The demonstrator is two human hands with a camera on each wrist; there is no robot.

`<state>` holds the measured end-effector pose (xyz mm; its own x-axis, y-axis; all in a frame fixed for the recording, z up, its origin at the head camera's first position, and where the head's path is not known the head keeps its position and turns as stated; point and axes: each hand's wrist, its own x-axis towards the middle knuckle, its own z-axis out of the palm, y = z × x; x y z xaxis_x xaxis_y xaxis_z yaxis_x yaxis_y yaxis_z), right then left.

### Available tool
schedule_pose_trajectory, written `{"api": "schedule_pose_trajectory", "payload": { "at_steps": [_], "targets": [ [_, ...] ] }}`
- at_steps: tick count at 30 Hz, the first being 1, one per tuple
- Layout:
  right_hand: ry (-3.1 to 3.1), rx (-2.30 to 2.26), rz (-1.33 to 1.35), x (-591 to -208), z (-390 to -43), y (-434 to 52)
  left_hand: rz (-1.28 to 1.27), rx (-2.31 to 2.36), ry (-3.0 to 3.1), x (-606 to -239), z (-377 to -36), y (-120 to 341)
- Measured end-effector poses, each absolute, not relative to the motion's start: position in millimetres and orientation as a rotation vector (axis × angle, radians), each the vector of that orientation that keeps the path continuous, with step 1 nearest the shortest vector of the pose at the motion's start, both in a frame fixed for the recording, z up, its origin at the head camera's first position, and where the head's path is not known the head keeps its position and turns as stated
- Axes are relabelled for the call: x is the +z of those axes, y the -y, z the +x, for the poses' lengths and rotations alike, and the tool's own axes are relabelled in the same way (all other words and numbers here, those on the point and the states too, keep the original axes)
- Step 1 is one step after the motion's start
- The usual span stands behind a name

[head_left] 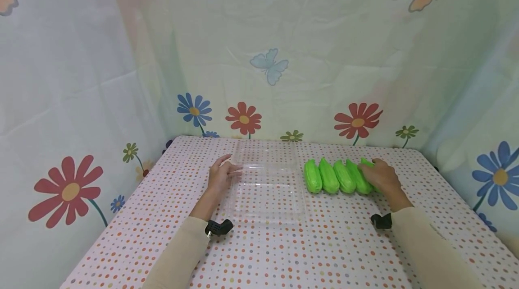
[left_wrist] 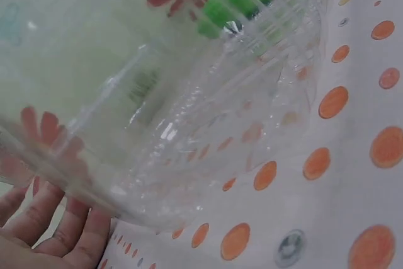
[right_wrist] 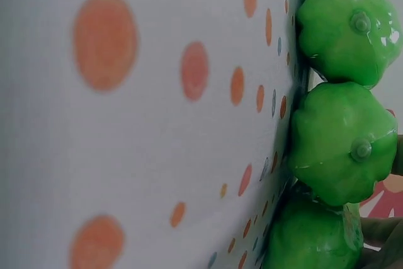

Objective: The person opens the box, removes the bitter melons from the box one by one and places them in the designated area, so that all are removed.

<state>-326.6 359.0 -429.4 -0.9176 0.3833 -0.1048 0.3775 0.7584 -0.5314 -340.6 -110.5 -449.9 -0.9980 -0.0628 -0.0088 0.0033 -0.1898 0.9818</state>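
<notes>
Five ribbed bright-green plastic gourds [head_left: 338,176] in a tight side-by-side row on the polka-dot-covered bench [head_left: 284,253], each long axis running away from the body, stem ends facing the wrist camera. Rightmost gourd [head_left: 366,162] mostly hidden under the right hand [head_left: 379,176], fingers curled over it from above and resting on it; hard to tell whether lifted or merely covered. Row extending leftward from that hand toward the clear plastic clamshell tray [head_left: 265,185], lying open just beside the leftmost gourd [head_left: 312,177], nearly touching. Tray between the two hands, hinge line across the middle, far half toward the flowered curtain backdrop [head_left: 259,54]. Left hand [head_left: 222,175] at the tray's left edge, fingers [left_wrist: 69,231] straight and slightly apart, tips against the ridged transparent wall, gripping nothing. Right hand clearly nearer the gourds, directly upon them; left hand well apart from them, tray in between. Black wrist-worn camera mounts [head_left: 219,227] visible on both cream sleeves.
</notes>
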Motion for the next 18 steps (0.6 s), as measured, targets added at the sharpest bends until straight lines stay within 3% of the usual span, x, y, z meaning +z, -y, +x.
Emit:
{"api": "schedule_pose_trajectory", "payload": {
  "at_steps": [9,18],
  "targets": [
    [2.946,0.763,-0.59,-428,-323,-354,0.212,-2.309,2.083,-442,-339,131],
    [2.837,0.552,-0.257,-404,-314,-335,0.027,-1.846,2.454,-432,-338,153]
  ]
}}
